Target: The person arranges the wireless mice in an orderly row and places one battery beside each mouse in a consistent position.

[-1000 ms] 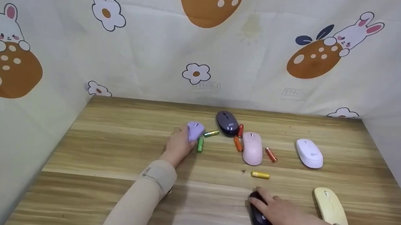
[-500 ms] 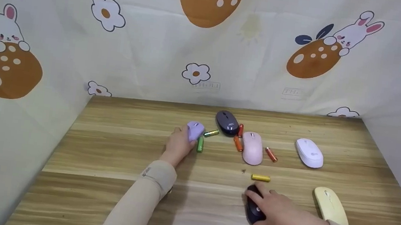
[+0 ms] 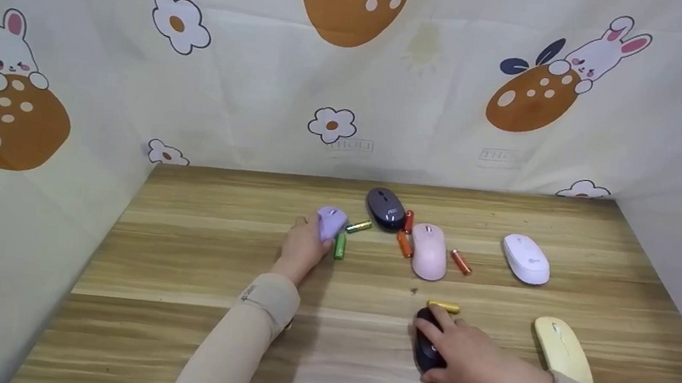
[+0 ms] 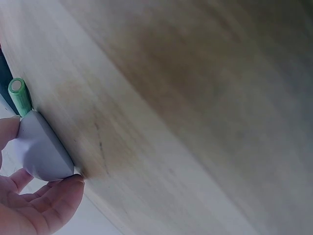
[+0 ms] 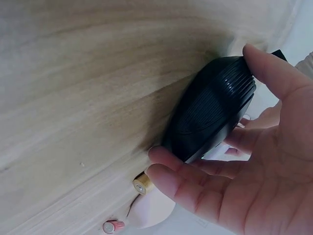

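Observation:
My left hand grips a light purple computer mouse at the back left of the table; in the left wrist view the thumb and fingers hold the mouse by its sides. A green battery lies right beside it. Nearer the front, my right hand holds a black mouse, thumb at one end and fingers at the other in the right wrist view, where the mouse shows its ribbed side. A yellow battery lies at the black mouse's far end; whether they touch, I cannot tell.
A dark grey mouse, a pink mouse, a white mouse and a pale yellow mouse rest on the wooden table. Orange, red and gold-green batteries lie among them. A patterned cloth hangs behind.
My right hand has slid the black mouse forward and a little left. The yellow battery has shifted slightly toward the front. My left hand and the purple mouse stay in place.

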Demonstrator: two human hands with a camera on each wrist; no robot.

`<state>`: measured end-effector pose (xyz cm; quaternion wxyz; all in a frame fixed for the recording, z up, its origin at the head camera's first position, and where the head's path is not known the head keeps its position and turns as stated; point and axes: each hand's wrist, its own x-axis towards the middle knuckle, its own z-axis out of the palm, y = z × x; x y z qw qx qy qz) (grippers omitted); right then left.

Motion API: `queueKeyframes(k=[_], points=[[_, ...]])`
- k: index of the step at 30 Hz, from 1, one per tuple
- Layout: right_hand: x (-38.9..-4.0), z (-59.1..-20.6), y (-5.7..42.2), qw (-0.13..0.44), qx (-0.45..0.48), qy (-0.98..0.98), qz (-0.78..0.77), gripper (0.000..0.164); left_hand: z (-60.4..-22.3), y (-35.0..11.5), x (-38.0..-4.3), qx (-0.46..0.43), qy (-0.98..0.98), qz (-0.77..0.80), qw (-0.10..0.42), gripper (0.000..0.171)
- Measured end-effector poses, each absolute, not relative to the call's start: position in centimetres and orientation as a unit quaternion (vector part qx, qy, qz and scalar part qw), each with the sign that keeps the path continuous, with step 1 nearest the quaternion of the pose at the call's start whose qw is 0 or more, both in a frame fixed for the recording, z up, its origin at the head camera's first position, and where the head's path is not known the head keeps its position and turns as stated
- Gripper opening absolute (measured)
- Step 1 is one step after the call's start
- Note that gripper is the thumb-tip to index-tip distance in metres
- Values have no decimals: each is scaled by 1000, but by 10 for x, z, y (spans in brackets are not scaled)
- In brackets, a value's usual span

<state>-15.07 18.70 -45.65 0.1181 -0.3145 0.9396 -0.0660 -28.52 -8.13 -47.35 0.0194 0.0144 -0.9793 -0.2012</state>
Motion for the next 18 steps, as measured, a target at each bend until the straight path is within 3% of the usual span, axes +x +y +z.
queueKeyframes(k=[18], points=[[-151, -455, 186, 134, -311, 940, -50, 75, -473, -81, -285, 24, -980, -199, 16, 59]])
